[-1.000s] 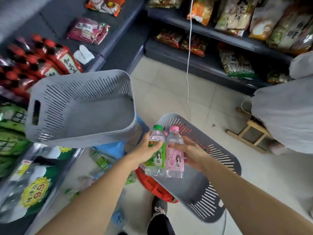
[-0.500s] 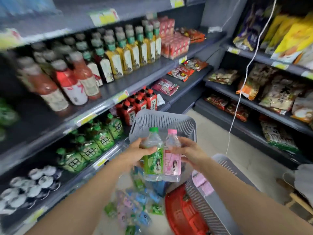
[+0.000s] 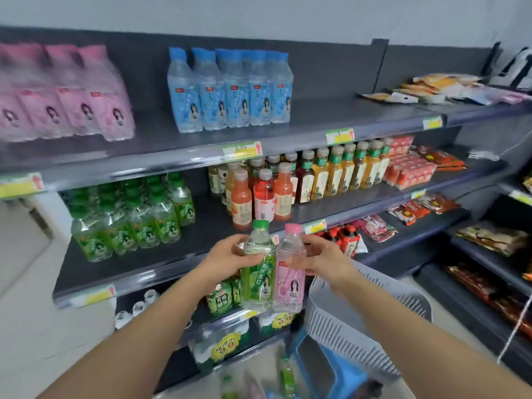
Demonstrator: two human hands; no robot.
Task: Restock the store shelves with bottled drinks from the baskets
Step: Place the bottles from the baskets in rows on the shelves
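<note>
My left hand (image 3: 227,259) grips a green-capped, green-labelled bottle (image 3: 257,272), held upright. Right beside it, touching, my right hand (image 3: 322,260) grips a pink-capped, pink-labelled bottle (image 3: 289,277). Both bottles hang in front of the dark shelf unit at mid height. On the top shelf (image 3: 184,156) stand pink bottles (image 3: 72,93) at the left and blue bottles (image 3: 227,87) in the middle. A group of matching green bottles (image 3: 129,217) stands on the second shelf (image 3: 138,272) at the left. A grey slotted basket (image 3: 359,321) sits below my right forearm.
Juice and tea bottles (image 3: 302,180) fill the second shelf's middle and right. Snack packets (image 3: 431,87) lie on the shelves to the right. Loose bottles (image 3: 285,378) lie low down near a blue stool (image 3: 339,370). A white wall (image 3: 26,254) bounds the left.
The view has swung up from the floor and baskets to face the shelves. Both hands have kept the two bottles side by side and raised them toward the shelf.
</note>
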